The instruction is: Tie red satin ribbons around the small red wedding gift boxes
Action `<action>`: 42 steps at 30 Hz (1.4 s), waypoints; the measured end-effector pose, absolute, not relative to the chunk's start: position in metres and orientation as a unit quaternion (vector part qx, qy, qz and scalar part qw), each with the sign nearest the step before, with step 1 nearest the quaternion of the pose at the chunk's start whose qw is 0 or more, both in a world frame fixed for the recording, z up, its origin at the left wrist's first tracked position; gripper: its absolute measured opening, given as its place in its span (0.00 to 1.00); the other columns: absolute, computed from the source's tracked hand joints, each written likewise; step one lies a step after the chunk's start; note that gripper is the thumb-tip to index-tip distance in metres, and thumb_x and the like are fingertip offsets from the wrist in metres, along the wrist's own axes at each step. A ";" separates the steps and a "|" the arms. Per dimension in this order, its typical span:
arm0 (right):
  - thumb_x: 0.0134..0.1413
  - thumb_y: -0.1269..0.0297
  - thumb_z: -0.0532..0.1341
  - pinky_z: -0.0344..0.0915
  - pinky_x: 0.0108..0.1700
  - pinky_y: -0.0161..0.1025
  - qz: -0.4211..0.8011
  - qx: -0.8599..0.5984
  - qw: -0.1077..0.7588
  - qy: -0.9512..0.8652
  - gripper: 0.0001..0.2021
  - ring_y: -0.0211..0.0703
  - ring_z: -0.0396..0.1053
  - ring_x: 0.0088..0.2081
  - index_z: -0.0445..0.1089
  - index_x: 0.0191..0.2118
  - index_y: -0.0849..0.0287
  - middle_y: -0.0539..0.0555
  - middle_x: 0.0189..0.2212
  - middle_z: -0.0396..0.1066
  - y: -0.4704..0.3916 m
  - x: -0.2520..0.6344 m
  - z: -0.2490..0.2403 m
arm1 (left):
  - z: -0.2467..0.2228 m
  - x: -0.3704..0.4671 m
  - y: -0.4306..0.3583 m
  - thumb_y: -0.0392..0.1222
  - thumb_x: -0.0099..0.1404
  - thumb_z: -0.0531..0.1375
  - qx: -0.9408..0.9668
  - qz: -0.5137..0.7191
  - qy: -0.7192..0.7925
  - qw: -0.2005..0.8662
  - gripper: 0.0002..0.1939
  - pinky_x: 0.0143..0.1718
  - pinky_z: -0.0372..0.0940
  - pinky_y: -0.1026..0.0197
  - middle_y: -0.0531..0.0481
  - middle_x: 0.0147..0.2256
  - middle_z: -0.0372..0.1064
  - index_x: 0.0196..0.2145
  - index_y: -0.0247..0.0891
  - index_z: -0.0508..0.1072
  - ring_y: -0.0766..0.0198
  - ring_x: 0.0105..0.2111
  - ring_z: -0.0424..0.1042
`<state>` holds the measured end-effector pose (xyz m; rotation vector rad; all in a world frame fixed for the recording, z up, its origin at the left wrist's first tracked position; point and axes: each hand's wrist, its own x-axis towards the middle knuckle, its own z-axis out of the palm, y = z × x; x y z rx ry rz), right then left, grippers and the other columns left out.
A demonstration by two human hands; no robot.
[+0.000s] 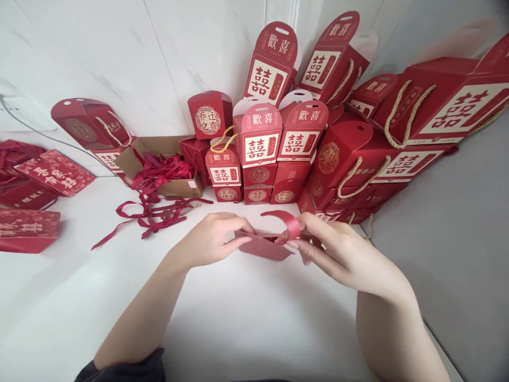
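Between my two hands, above the white table, is a small red paper box or card piece (264, 248), seen edge-on. My left hand (217, 237) pinches its left end between thumb and fingers. At its right end my right hand (332, 246) grips a red ribbon (293, 227), which curls up over the piece. The right fingertips also lie close to the piece's edge. What sits inside the piece is too small to tell.
Red gift boxes (260, 146) with white labels stand stacked along the wall, others at the far left (29, 229). A cardboard box (173, 188) holds red ribbons (169, 168); loose ribbons (153, 215) lie in front. A grey panel (441, 239) borders the table's right side.
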<state>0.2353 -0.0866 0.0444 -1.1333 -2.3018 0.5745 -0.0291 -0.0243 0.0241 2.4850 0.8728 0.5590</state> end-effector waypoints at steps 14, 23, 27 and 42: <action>0.68 0.66 0.50 0.59 0.29 0.35 0.120 -0.419 0.309 -0.845 0.04 0.41 0.65 0.27 0.59 0.39 0.57 0.52 0.29 0.69 -0.063 0.200 0.016 | 0.008 -0.026 -0.009 0.45 0.59 0.67 0.838 0.283 0.356 0.303 0.22 0.40 0.70 0.61 0.48 0.45 0.74 0.50 0.44 0.70 0.59 0.42 0.75; 0.66 0.65 0.54 0.64 0.42 0.40 0.186 -0.391 0.353 -0.829 0.04 0.46 0.69 0.41 0.64 0.41 0.57 0.56 0.39 0.71 -0.051 0.211 0.014 | 0.004 -0.018 -0.010 0.44 0.64 0.60 0.815 0.288 0.397 0.309 0.09 0.34 0.69 0.63 0.50 0.35 0.78 0.35 0.40 0.80 0.61 0.35 0.76; 0.65 0.66 0.56 0.66 0.38 0.37 0.203 -0.370 0.381 -0.822 0.04 0.43 0.69 0.38 0.67 0.40 0.56 0.55 0.37 0.72 -0.051 0.209 0.010 | 0.002 -0.014 -0.013 0.42 0.64 0.59 0.811 0.307 0.418 0.271 0.09 0.30 0.68 0.65 0.52 0.35 0.79 0.37 0.41 0.80 0.62 0.34 0.76; 0.62 0.62 0.60 0.66 0.35 0.37 0.243 -0.395 0.414 -0.783 0.05 0.42 0.70 0.35 0.70 0.38 0.57 0.54 0.34 0.74 -0.053 0.206 0.004 | 0.013 -0.009 -0.045 0.35 0.61 0.60 0.828 0.413 0.375 0.054 0.05 0.28 0.64 0.63 0.55 0.27 0.75 0.30 0.40 0.76 0.67 0.24 0.70</action>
